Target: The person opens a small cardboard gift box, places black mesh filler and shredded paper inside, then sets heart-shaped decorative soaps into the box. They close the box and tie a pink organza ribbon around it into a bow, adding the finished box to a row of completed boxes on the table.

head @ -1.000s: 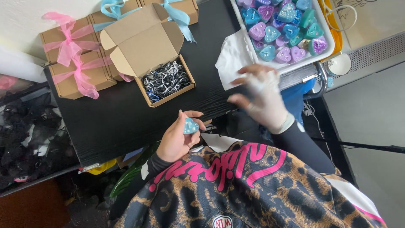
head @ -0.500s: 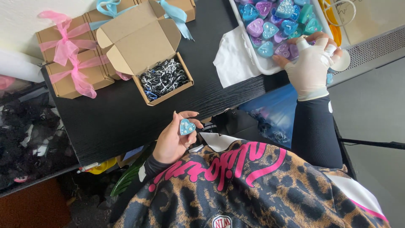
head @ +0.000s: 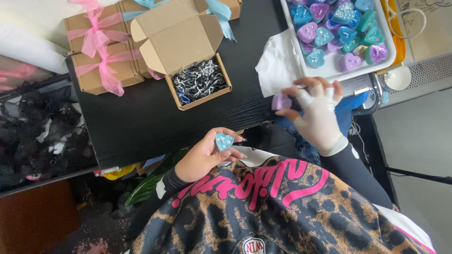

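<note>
A: Two heart-shaped pieces are held at once. A blue heart (head: 224, 141), glossy and dotted with pale beads, is pinched between thumb and fingertips of the left hand (head: 207, 157), just off the near edge of the black table (head: 141, 127).

B: And the other one?

A: A lilac heart (head: 281, 101) is gripped by the right hand (head: 316, 113), which is covered by a thin white glove; the fingers are closed around it, at the table edge beside a white cloth (head: 278, 63).

B: How much appears to be done?

A: Several brown cardboard boxes (head: 101, 63) beyond the left hand are closed and tied with sheer pink ribbon bows, and blue ribbon is seen on others farther back. These are judged finished. One open box (head: 200, 80), up and to the right of the left hand, is lined with shredded black-and-white paper, but no heart is laid in it yet.

B: What is left?

A: A white tray (head: 339, 70) just beyond the right hand is filled with many hearts in blue, teal and purple, so plenty seems unpacked.

B: Textures?

A: The hearts look smooth and moulded, the box card matte, the table wood-grained, the shred crinkled.
</note>
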